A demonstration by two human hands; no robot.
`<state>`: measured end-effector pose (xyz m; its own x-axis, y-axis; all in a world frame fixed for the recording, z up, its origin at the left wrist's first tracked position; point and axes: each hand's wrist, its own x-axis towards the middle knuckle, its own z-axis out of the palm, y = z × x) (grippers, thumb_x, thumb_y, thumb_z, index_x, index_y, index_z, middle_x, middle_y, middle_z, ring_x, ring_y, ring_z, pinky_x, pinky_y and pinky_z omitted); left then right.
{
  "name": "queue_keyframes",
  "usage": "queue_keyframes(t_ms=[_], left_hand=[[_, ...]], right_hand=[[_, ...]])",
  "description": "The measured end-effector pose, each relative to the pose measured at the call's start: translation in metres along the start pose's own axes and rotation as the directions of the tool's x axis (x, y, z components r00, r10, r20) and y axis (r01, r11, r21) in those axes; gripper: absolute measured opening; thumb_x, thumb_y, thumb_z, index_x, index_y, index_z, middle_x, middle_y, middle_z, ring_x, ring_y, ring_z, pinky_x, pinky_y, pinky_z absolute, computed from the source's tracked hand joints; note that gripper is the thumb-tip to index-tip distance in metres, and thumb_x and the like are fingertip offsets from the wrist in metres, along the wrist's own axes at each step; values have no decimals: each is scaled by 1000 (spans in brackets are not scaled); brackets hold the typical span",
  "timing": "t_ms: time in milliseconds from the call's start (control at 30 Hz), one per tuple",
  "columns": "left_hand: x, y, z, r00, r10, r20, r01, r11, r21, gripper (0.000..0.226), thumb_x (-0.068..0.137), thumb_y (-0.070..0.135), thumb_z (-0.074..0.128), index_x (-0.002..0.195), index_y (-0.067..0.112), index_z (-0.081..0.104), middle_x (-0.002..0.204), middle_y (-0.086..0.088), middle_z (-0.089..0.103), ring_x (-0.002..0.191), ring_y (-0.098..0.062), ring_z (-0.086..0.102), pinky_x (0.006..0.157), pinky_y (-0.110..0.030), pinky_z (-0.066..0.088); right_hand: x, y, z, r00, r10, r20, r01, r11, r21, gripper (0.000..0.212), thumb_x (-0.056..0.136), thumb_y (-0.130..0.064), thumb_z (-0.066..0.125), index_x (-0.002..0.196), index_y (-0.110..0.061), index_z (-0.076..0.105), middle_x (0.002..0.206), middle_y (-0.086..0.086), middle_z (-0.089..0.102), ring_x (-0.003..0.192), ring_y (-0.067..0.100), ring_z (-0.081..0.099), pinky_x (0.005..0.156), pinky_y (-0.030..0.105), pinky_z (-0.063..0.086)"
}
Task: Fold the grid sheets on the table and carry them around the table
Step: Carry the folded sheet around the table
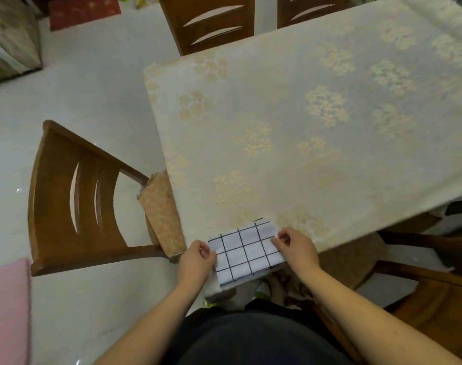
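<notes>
A wooden chair stood at the left, its seat tucked against the worktop. The left hand pinched the left edge of the folded grid sheet with curled fingers. The sheet lay on the worktop's near corner, partly overhanging it. The right hand pinched the sheet's right edge.
</notes>
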<state>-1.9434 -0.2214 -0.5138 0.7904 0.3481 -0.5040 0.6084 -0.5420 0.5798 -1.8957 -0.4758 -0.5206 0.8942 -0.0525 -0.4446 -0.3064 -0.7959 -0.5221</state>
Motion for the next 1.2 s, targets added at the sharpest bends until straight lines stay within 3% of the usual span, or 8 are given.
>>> queue_keyframes(t_ms=[100,167,200,300,400,533,667,1200], left_hand=[[-2,1,0,994,37,-103,-32,998,47,31,85,39,67,100,20,49,80,-1,58,73,-20,58,68,-37,51],[-2,1,0,947,243,-212,-204,960,191,34,84,39,67,105,17,52,91,0,56,83,-19,55,71,-35,47],[-1,0,1,885,403,-231,-334,898,287,34,83,37,65,106,15,54,95,-2,56,87,-20,54,75,-33,44],[2,-1,13,655,751,-87,-617,598,511,44,84,38,56,121,14,53,122,-8,56,113,-24,52,93,-35,37],[6,-2,29,600,793,103,-690,449,568,59,94,40,48,145,12,41,153,-10,36,143,-24,29,116,-40,23],[12,-10,44,689,672,271,-673,455,583,68,99,51,36,153,11,22,161,-8,17,149,-21,13,119,-41,15],[17,-14,49,759,581,294,-624,521,582,71,98,54,33,154,13,16,162,-5,11,150,-18,9,118,-40,13],[20,-15,53,774,541,329,-622,552,556,80,93,54,38,155,16,6,163,-8,6,150,-22,5,119,-43,12]], right_hand=[[2,1,2,999,-47,2,47,998,-40,24,89,-45,64,100,-23,64,89,-6,63,84,16,62,72,32,51],[4,2,3,993,-94,-70,91,995,-45,29,89,-44,64,107,-22,62,96,-5,61,88,16,60,77,34,50],[4,3,5,980,-145,-133,135,988,-78,32,90,-44,63,112,-21,62,102,-3,60,94,17,59,83,35,49],[5,-1,15,894,-386,-230,321,906,-275,38,95,-42,51,124,-19,58,118,2,60,111,22,54,97,39,39],[5,-15,33,779,-615,-118,512,734,-446,50,92,-43,41,131,-15,55,132,5,59,125,21,50,108,37,27],[11,-21,51,784,-601,155,583,627,-516,60,95,-45,32,142,-10,47,150,6,44,140,19,39,112,40,21],[20,-17,52,807,-530,262,581,631,-514,65,98,-48,28,150,-11,32,158,6,29,146,19,24,115,40,17],[25,-13,55,794,-550,259,597,624,-505,71,95,-49,33,153,-11,24,162,6,18,150,19,14,117,44,15]])
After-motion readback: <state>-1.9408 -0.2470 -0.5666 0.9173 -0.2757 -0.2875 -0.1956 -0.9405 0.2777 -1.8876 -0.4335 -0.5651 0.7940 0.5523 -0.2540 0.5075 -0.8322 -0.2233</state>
